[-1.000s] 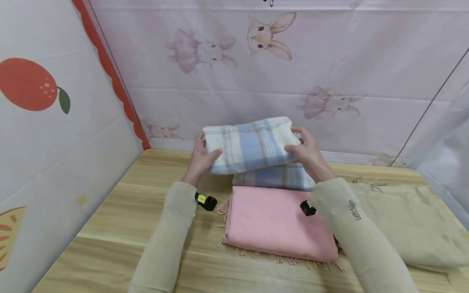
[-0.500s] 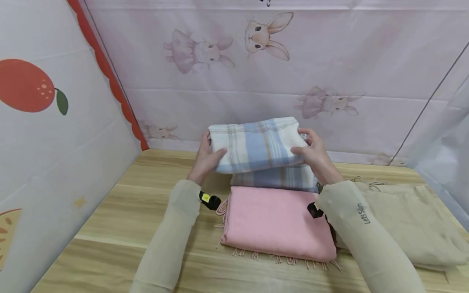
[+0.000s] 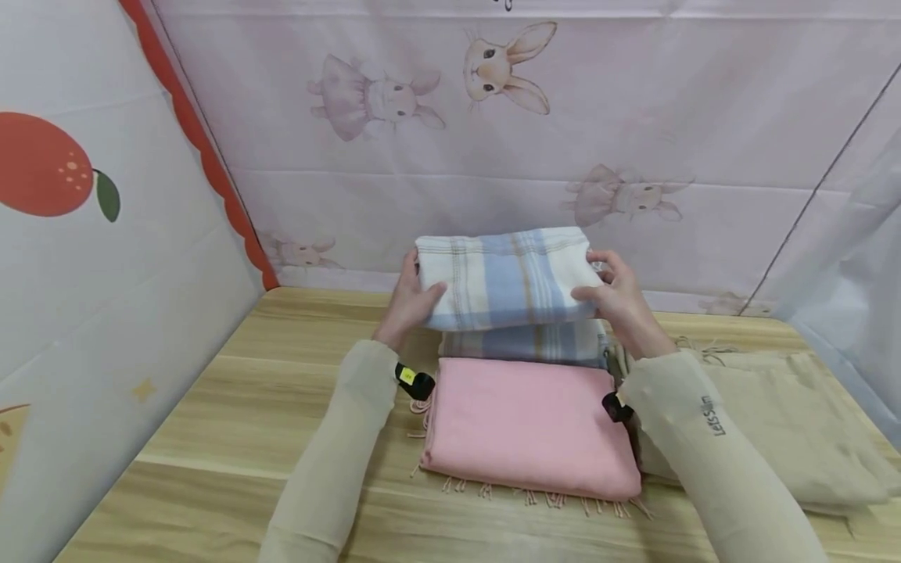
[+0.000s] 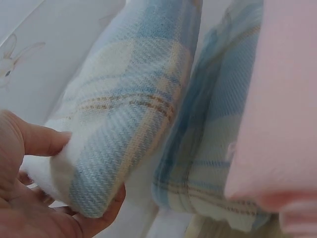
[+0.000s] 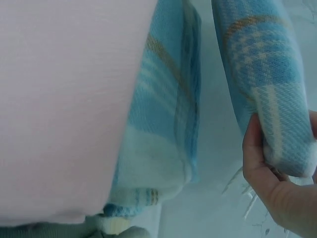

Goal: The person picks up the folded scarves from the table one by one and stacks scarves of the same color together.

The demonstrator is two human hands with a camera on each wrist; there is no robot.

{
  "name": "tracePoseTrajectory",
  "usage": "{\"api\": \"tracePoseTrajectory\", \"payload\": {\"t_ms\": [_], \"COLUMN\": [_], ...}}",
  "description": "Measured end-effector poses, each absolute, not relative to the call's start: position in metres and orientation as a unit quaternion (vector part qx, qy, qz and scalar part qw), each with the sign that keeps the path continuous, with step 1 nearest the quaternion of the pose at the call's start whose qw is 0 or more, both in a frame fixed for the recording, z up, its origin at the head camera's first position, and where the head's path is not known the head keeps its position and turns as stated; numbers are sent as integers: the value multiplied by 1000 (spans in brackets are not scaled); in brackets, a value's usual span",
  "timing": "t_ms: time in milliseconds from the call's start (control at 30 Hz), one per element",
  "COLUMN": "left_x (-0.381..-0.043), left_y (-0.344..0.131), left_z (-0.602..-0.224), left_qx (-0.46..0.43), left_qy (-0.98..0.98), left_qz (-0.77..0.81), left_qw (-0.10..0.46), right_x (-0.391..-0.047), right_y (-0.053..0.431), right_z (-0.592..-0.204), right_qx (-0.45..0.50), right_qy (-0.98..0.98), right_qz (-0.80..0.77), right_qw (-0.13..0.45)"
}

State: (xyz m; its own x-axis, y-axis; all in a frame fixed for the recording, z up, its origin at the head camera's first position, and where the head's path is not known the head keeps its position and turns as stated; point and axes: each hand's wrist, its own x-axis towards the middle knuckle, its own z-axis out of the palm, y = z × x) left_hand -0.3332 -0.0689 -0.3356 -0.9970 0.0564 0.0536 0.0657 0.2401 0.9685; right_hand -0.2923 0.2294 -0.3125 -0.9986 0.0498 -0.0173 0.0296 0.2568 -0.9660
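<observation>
A folded blue-and-white plaid scarf point(image 3: 503, 277) is held up off the table, tilted, between my two hands. My left hand point(image 3: 411, 301) grips its left end, thumb on the near face and fingers behind. At its right end my right hand point(image 3: 622, 305) pinches the cloth the same way; white fringe peeks out by those fingers. Below it lies a second folded plaid scarf point(image 3: 521, 342), apart from the held one in both wrist views. A folded pink scarf point(image 3: 531, 426) with fringe covers part of that second scarf.
A beige folded cloth point(image 3: 767, 426) with fringe lies at the right of the wooden table point(image 3: 204, 422), partly behind my right sleeve. A pink rabbit-print backdrop point(image 3: 493, 156) stands behind the table, and a white fruit-print sheet point(image 3: 77, 297) at the left.
Both hands have moved a little to the right with the plaid scarf, still gripping its ends. The pink scarf, second plaid scarf and beige cloth stay on the table; the head view shifts slightly.
</observation>
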Motion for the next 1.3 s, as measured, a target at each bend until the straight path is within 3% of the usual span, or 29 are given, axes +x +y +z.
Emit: {"api": "tracePoseTrajectory", "payload": {"t_ms": [300,700,967,1300], "left_x": [-338,-337,-344,-348], "left_y": [-57,-54,-56,-54], "left_z": [-340,-359,-366,-371], "left_qx": [-49,-42,-70,-56], "left_qy": [-811,-833,-861,-868], "left_qz": [-583,-548,-496,-485], "left_qw": [-5,-63,-94,-90], "right_x": [-289,-289,-293,-292], "right_y": [243,256,253,250], "right_z": [-320,-343,-349,-353], "right_qx": [-25,-14,-4,18], "right_qy": [-817,-859,-905,-922], "right_qz": [576,508,423,386], "right_qw": [11,-61,-55,-36]}}
